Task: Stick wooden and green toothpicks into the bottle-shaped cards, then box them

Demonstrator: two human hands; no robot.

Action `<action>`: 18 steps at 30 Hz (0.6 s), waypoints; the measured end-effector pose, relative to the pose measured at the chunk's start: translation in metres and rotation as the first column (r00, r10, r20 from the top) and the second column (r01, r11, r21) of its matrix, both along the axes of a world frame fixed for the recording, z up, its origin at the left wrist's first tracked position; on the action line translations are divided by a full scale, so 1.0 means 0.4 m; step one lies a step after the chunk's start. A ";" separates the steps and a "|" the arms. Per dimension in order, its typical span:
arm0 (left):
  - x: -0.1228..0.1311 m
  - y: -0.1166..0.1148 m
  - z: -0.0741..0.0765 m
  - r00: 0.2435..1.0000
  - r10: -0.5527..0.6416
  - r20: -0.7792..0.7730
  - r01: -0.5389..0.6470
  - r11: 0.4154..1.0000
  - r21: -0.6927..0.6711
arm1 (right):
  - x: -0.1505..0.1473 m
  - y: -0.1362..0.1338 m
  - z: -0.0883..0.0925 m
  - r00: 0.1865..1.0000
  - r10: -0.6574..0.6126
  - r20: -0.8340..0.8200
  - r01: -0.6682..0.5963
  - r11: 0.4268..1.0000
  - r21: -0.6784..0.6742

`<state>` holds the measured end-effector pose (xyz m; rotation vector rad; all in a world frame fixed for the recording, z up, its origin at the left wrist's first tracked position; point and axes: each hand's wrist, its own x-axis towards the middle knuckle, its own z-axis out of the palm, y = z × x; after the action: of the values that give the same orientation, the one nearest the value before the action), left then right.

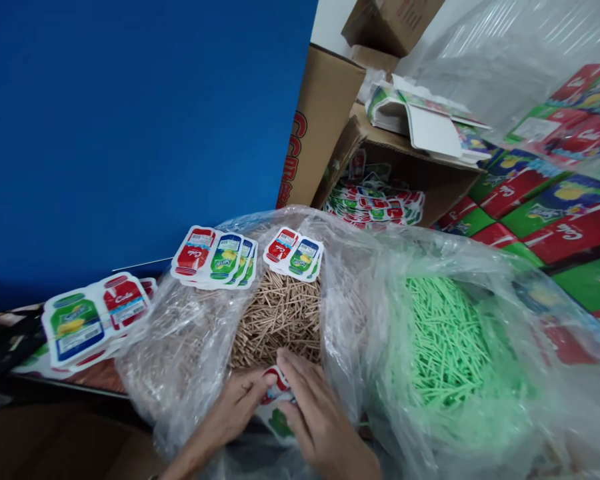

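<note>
Head view: left hand (240, 397) grip closed, thumb pressing the printed card (277, 393); right hand (317, 410) grip partly curled round its right side, also holding it. Card sits between both hands, partly covered, at the near edge of the brown sticks (280, 313). Card stacks beyond: middle (294, 255), left (215, 257), far left (97, 320). Green sticks (445, 340) right, in clear plastic (390, 333).

"Cola" on red lbl (194, 251), ditto red bx (570, 232)
</note>
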<state>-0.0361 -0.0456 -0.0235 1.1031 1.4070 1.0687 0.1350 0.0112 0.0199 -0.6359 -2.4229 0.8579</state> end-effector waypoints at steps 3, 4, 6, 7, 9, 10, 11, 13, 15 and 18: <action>0.003 -0.004 -0.008 0.994 0.000 0.106 0.010 0.996 -0.090 | 0.010 0.007 0.012 0.998 -0.064 0.011 0.063 0.995 0.077; 0.002 -0.004 -0.007 0.993 0.007 0.122 0.007 0.994 -0.112 | 0.010 0.008 0.015 0.997 -0.075 0.009 0.074 0.994 0.080; -0.002 -0.002 0.002 0.997 0.013 0.082 -0.005 0.995 -0.100 | 0.006 0.009 0.021 0.997 -0.079 -0.001 0.079 0.996 0.048; -0.004 0.000 0.008 0.999 0.008 0.047 -0.005 0.997 -0.075 | 0.003 0.009 0.023 0.996 -0.087 -0.011 0.087 0.996 0.015; -0.008 0.005 0.025 1.000 -0.022 -0.017 0.022 1.000 -0.007 | -0.005 0.010 0.027 0.995 -0.094 -0.030 0.093 0.995 -0.041; -0.010 0.008 0.034 0.998 -0.043 -0.044 0.044 0.999 0.030 | -0.009 0.010 0.028 0.996 -0.085 -0.023 0.083 0.995 -0.057; -0.010 0.011 0.042 0.996 -0.063 -0.063 0.066 0.996 0.058 | -0.013 0.011 0.030 0.997 -0.077 -0.010 0.076 0.995 -0.068; -0.009 0.016 0.056 0.993 -0.083 -0.086 0.090 0.993 0.077 | -0.017 0.011 0.034 0.996 -0.093 0.009 0.094 0.991 -0.091; -0.005 0.020 0.062 0.992 -0.086 -0.092 0.094 0.992 0.079 | -0.017 0.012 0.040 0.992 -0.122 0.015 0.123 0.986 -0.115; -0.002 0.025 0.051 1.000 -0.001 -0.010 0.002 1.000 0.024 | -0.003 0.016 0.044 0.989 -0.145 0.001 0.145 0.984 -0.100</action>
<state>-0.0368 -0.0356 -0.0030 1.1279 1.4047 1.0826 0.1339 0.0175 0.0375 -0.8348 -2.3070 0.9226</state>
